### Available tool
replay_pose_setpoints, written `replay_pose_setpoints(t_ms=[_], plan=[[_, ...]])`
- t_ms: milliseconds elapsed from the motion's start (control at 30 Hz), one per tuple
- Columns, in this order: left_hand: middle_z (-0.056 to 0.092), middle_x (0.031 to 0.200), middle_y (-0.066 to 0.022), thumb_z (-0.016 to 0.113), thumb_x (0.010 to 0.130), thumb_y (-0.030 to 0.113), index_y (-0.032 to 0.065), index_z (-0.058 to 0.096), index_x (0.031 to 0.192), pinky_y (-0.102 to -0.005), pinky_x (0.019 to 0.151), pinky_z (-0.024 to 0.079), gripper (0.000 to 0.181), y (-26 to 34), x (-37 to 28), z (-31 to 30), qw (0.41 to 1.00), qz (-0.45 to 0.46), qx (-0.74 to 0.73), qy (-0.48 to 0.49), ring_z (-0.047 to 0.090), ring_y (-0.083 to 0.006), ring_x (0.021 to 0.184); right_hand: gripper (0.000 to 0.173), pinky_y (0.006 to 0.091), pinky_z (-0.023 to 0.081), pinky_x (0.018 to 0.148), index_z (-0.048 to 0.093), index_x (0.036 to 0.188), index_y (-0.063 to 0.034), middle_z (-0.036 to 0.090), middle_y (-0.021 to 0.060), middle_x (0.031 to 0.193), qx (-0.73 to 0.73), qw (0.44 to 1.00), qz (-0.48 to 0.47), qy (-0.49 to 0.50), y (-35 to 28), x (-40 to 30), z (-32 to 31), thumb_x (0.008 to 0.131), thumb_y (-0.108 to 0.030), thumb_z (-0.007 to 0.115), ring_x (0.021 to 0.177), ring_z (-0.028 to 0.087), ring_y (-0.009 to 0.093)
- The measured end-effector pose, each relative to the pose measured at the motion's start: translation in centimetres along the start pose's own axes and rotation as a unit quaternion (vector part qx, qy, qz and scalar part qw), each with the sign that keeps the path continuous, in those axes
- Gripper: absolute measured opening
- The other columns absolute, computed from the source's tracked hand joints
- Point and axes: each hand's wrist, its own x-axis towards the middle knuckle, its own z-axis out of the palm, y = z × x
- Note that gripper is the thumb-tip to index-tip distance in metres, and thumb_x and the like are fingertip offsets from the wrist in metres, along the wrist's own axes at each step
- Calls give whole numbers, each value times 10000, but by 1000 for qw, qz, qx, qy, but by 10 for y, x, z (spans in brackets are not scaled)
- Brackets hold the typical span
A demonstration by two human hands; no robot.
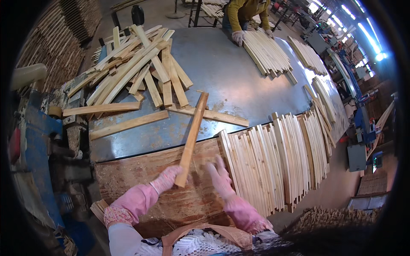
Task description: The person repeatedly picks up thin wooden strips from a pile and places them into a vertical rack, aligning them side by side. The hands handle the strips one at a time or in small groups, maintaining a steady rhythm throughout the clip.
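Observation:
My left hand, in a pink glove, grips the near end of a brown wooden strip. The strip slants away from me, its far end over the metal tabletop. My right hand, gloved too and slightly blurred, has its fingers apart and holds nothing; it is just left of a row of pale wooden strips laid side by side. Under both hands is a plywood board dusted with sawdust. A loose pile of wooden strips lies at the far left, with single strips in front of it.
Across the table a person in a yellow top rests gloved hands on a bundle of strips. More strips lie at the right. A blue machine stands at the left edge, and stacked wood rises behind.

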Motion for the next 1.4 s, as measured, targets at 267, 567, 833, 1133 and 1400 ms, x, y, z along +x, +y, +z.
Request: replay_pose_setpoints(t_ms=[267, 567, 833, 1133, 1400], plan=[[610, 1421, -188, 544, 1047, 379, 56, 518, 1466, -439, 1113, 450, 530, 89, 85, 36, 801, 85, 569, 164, 572, -372, 1315, 546, 313, 467, 1065, 533, 1453, 42, 644, 134, 1361, 219, 972, 30, -83, 20, 56, 5, 975, -167, 697, 1233, 601, 194], [507, 1516, -130, 675, 915, 442, 92, 588, 1409, -467, 1148, 398, 611, 183, 200, 1, 504, 156, 827, 192, 432, -313, 1445, 521, 351, 491, 1065, 575, 1413, 41, 676, 216, 1329, 45, 997, 61, -26, 32, -41, -42, 960, -180, 705, 1256, 637, 269], [752, 959, -200, 615, 931, 628, 64, 770, 973, -477, 822, 568, 587, 195, 205, 25, 590, 124, 722, 341, 730, -361, 943, 386, 331, 547, 929, 668, 1330, -44, 758, 152, 1090, -33, 997, -47, 56, 79, -101, -90, 967, -173, 689, 1011, 714, 232], [706, 1017, -168, 512, 1045, 525, 39, 583, 1316, -410, 821, 566, 560, 86, 128, -8, 899, 142, 373, 181, 699, -299, 938, 329, 338, 566, 750, 670, 1329, -139, 740, 97, 1014, -231, 915, -78, 321, 79, -27, -417, 1009, -204, 631, 900, 687, 211], [697, 946, -92, 614, 1034, 462, 61, 509, 1453, -339, 688, 560, 589, -61, 28, 69, 944, 169, 187, 213, 661, -217, 743, 653, 392, 508, 1077, 478, 1532, -68, 653, 191, 1360, -325, 889, -197, 254, 51, 50, -404, 962, -250, 739, 1224, 647, 305]])
